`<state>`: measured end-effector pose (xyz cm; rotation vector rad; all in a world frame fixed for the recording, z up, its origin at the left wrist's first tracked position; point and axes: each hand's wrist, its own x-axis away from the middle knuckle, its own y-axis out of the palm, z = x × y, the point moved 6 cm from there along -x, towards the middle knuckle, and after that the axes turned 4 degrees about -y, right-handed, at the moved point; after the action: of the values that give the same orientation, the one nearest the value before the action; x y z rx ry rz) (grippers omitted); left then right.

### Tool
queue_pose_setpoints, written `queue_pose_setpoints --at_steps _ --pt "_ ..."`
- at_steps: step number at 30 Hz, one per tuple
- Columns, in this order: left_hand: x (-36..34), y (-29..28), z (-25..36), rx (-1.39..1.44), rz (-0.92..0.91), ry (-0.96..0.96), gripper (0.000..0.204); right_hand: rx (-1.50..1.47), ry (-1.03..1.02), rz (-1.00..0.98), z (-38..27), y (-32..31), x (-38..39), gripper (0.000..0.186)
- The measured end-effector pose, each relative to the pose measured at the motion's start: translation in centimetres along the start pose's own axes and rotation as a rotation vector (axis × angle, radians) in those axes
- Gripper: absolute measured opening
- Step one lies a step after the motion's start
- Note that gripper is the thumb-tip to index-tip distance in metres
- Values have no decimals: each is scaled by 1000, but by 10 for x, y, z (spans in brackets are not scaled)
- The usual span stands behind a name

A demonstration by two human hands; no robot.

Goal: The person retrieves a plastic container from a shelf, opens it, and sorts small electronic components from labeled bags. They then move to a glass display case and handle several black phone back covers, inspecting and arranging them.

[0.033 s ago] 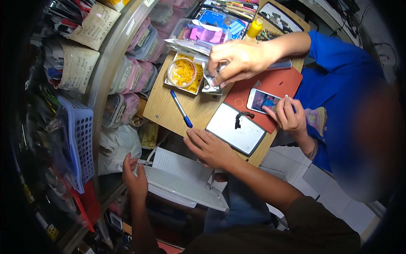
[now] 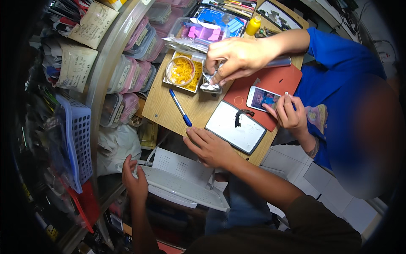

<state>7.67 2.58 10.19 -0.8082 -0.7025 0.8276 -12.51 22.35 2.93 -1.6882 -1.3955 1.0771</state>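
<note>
White perforated tray (image 2: 182, 182), held low beside the small wooden table (image 2: 160, 106), has the left hand (image 2: 134, 183) curled round its near rim while the right hand (image 2: 209, 146) rests flat and empty at the table edge beside a pen (image 2: 180, 108), with a box of yellow rubber bands (image 2: 184, 72) further back.

Bare wood is lying open left of the blue pen (image 2: 180, 108) on the wooden table (image 2: 157, 106); right of it, a white tablet (image 2: 237, 132) is blocking passage.

Matt wooden tabletop (image 2: 163, 103), white perforated plastic tray (image 2: 182, 184), glossy tablet (image 2: 235, 127)
</note>
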Motion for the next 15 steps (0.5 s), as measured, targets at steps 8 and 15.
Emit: queue_pose_setpoints --at_steps 8,15 --pt "-8 20 14 -315 55 120 22 17 -12 42 0 -1 1 76" --pt "-7 19 -2 -81 195 220 18 8 12 95 1 5 4 80"
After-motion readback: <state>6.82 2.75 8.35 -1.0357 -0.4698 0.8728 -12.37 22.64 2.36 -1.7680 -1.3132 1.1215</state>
